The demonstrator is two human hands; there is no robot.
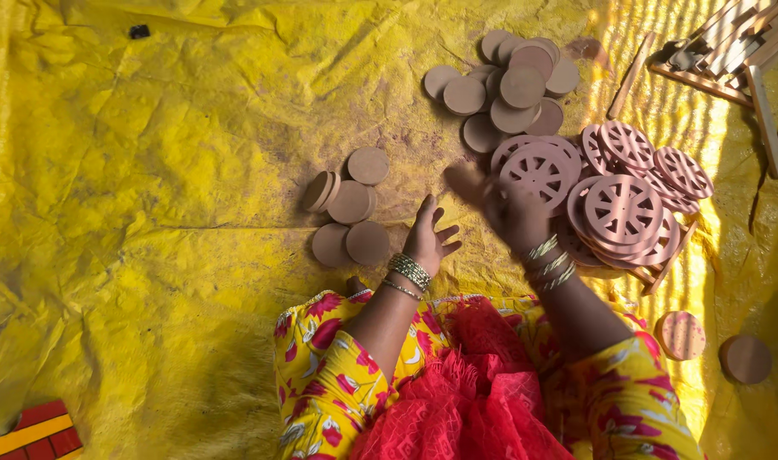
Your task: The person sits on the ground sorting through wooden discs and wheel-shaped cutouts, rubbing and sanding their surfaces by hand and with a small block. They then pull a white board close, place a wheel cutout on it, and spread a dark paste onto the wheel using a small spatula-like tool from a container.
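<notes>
Your right hand (pixel 512 213) closes on a pink spoked wooden wheel (pixel 538 170); lift it squarely off the pile. Your left hand (pixel 429 238) hovers open beside plain round wooden discs (pixel 350 204).

No packages, labels, signs, screens — none.

Bright sun stripes the right side (perhaps through slats); the right hand (pixel 512 213) looks motion-blurred.

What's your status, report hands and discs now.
Left hand open, empty, beside small disc group. Right hand on spoked wheel, grip unclear. Plain disc pile beyond. Nothing between.
</notes>
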